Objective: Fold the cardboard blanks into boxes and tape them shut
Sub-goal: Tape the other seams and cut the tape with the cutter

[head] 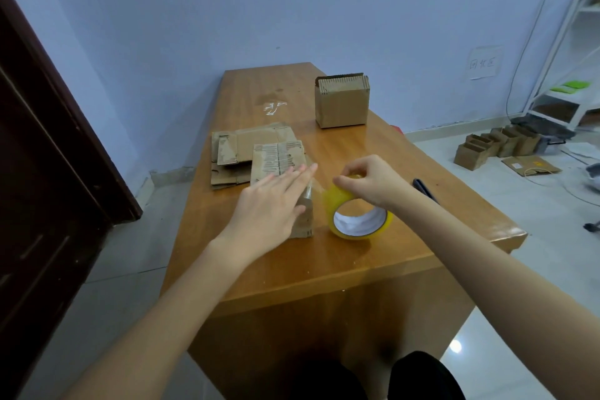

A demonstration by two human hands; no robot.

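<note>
- Your tape roll (358, 216) is yellow with a white core.
- Left of it, brown blanks (256, 153) show dark print.
- Beyond it, a plain brown box (342, 104).

On the tabletop (292, 256) my left hand (269, 204) lies flat on a box (303, 214) — the tape roll (358, 216) just at its three o'clock, under my right hand (373, 180). Flat blanks (246, 153) sit at eleven o'clock — a folded box (342, 104) at one.
</note>
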